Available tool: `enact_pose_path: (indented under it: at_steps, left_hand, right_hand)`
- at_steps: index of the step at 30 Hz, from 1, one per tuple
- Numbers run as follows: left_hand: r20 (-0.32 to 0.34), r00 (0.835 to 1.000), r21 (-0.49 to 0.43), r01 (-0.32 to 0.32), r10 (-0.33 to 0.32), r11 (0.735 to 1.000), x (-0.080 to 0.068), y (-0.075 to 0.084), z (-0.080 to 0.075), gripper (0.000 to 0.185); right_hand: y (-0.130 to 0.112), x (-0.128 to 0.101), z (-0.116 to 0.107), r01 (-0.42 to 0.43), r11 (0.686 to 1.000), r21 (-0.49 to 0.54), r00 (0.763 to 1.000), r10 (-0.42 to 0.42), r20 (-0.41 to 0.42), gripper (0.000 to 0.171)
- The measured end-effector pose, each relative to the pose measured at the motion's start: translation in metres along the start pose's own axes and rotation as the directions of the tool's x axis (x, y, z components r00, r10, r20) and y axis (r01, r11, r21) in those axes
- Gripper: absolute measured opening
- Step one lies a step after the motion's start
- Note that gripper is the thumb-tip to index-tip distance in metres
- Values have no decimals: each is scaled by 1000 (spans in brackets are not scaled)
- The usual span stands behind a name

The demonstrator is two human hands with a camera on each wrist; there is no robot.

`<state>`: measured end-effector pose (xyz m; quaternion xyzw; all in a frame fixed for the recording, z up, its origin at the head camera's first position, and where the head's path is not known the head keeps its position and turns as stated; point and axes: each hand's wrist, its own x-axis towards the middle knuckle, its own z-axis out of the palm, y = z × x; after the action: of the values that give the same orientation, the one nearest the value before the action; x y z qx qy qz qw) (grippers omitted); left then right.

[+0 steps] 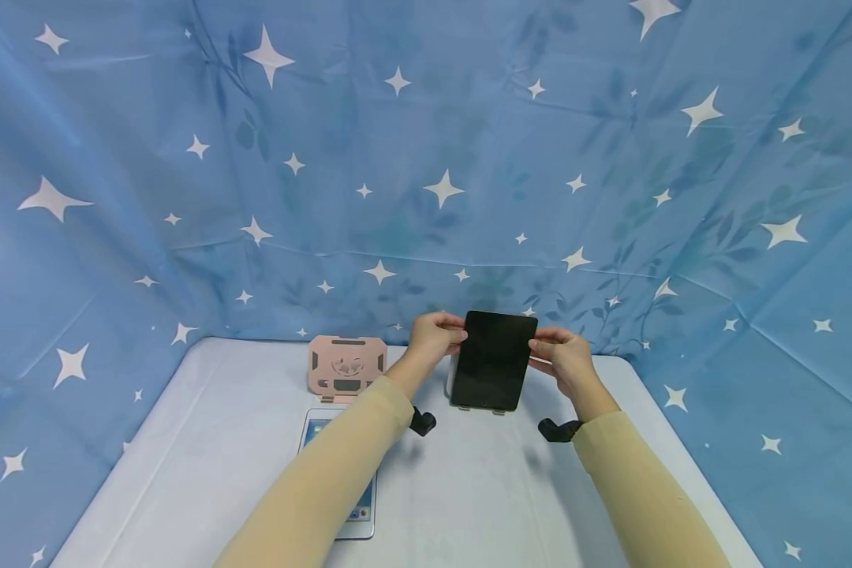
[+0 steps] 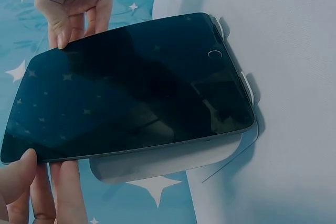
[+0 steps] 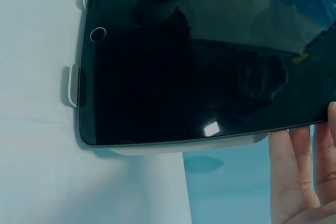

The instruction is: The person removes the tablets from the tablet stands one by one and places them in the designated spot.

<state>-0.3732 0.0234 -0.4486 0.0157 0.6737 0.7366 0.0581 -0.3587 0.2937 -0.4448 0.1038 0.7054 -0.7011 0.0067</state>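
While left hand [image 1: 435,335] and right hand [image 1: 564,356] pinch its edges, dark tablet [image 1: 493,360] leans in white stand [image 2: 168,163].

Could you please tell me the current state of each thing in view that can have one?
Black tablet: screen dark, propped upright in a white stand, its lower edge behind the stand's two lips.
Left hand: holds the black tablet's left edge.
Right hand: holds its right edge.
Pink stand: unfolded, upright, nothing on it.
White tablet: flat on the table, screen lit.
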Motion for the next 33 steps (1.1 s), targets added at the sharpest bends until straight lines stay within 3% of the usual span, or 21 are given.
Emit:
enact_pose_path:
  at_steps: [16, 33]
  left_hand:
    - [19, 1000, -23, 11, -11, 1000, 0, -1, -2, 16]
    - [9, 1000, -19, 17, -17, 1000, -5, 11, -8, 19]
  right_hand:
    - [-3, -6, -3, 18, 1000, -9, 1000, -18, 6, 17]
    - [-13, -14, 0, 23, 1000, 1, 998, -23, 53, 16]
